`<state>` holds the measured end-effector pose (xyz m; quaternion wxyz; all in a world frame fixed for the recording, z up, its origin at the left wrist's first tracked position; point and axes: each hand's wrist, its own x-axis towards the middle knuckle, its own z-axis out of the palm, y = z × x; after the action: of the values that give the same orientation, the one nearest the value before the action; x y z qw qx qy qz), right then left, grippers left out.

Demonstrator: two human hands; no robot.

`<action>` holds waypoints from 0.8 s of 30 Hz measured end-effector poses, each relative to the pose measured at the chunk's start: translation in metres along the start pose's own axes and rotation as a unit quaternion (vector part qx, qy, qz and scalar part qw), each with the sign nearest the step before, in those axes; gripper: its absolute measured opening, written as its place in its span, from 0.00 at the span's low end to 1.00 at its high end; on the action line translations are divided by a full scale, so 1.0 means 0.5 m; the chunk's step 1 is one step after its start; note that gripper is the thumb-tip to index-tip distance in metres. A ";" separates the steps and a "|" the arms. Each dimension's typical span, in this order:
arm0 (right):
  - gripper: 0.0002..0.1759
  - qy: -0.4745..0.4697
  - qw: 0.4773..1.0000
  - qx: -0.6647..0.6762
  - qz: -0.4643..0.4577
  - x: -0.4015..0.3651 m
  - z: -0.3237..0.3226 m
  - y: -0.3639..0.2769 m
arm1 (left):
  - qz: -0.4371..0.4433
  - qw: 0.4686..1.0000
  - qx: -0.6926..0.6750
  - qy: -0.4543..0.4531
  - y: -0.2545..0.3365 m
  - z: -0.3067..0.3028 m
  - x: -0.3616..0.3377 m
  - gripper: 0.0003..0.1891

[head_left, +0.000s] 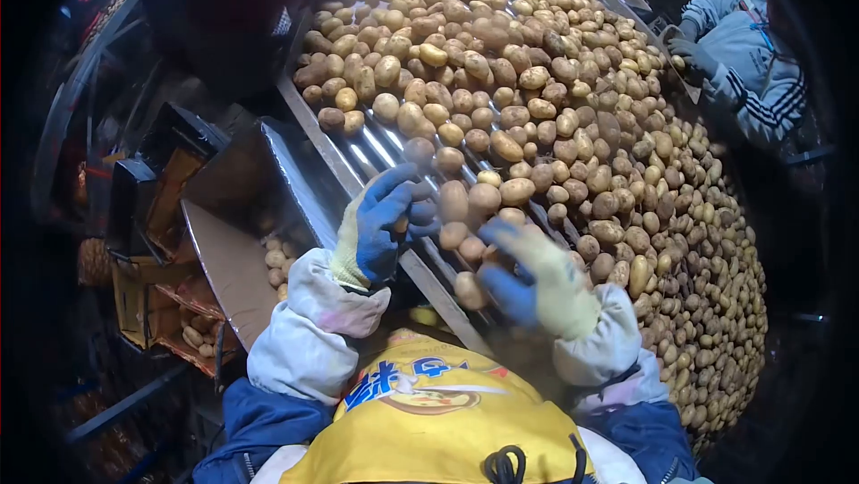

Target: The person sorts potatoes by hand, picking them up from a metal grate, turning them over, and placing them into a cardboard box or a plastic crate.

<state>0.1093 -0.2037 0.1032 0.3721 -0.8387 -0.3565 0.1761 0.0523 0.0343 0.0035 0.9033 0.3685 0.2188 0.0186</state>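
My left hand [386, 220], in a blue and cream glove, is held over the near edge of the metal roller table [369, 151]. Its fingers curl round a potato [400, 224], of which only a small brown part shows. My right hand [528, 278], gloved alike and a little blurred, reaches over the rollers with thumb and fingers apart. Loose potatoes [455, 201] lie between the hands, and one potato [469, 291] rests by the table's near rail, close to the right thumb.
A thick heap of potatoes [617, 153] covers the far and right side. Left of the rail stand a slanted metal chute [298, 182], a cardboard sheet [231, 274] and boxes with potatoes [199, 332]. Another person [747, 59] holds a basket at the right; a dark-clothed person [210, 10] stands upper left.
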 end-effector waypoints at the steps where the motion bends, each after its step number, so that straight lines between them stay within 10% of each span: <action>1: 0.24 0.056 0.997 -0.012 0.045 0.004 -0.007 0.017 | -0.004 1.000 -0.004 0.003 -0.004 -0.008 0.001 0.22; 4: 0.21 0.190 0.962 -0.188 -0.049 0.022 -0.034 0.125 | -0.006 1.000 0.014 0.008 0.001 -0.010 -0.002 0.22; 13: 0.29 -0.035 0.909 -0.380 0.170 0.076 -0.060 0.213 | -0.007 1.000 0.003 0.008 0.007 0.005 0.000 0.21; 20: 0.31 -0.001 0.914 -0.317 0.253 0.051 -0.052 0.203 | -0.029 0.999 0.040 0.003 0.012 -0.002 -0.010 0.21; 24: 0.30 0.163 0.945 -0.023 0.282 0.050 -0.040 0.174 | -0.103 0.988 0.058 -0.102 -0.031 -0.012 -0.035 0.29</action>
<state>0.1783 -0.2366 0.0505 0.3408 -0.9305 -0.0443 0.1266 0.0321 0.0236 -0.0040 0.8949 0.3960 0.1634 -0.1253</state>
